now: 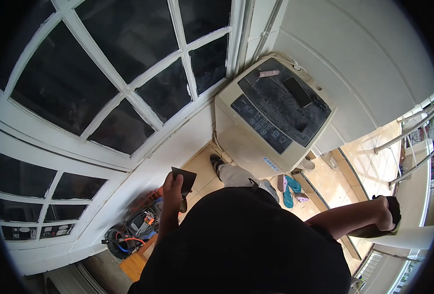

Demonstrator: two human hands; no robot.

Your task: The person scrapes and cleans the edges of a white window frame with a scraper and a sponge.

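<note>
My left hand (172, 188) is closed on a flat dark square piece (186, 179), with the thumb on its near face, in front of the white wall. Out at the right, my right hand (384, 215) is closed on a dark item (394, 208) with an olive-coloured part (373, 231) hanging below it; I cannot make out what it is. A top-loading washing machine (249, 139) stands ahead of me. On its dark lid lie a pink item (269, 74) and a black rectangular object (298, 92).
White-framed windows (126, 90) fill the left side. Teal slippers (288, 197) and pink ones lie on the tiled floor beside a step edge (317, 202). Tools and cables (143, 223) are piled at lower left near a wooden piece (132, 265). Metal railings (408, 130) stand at right.
</note>
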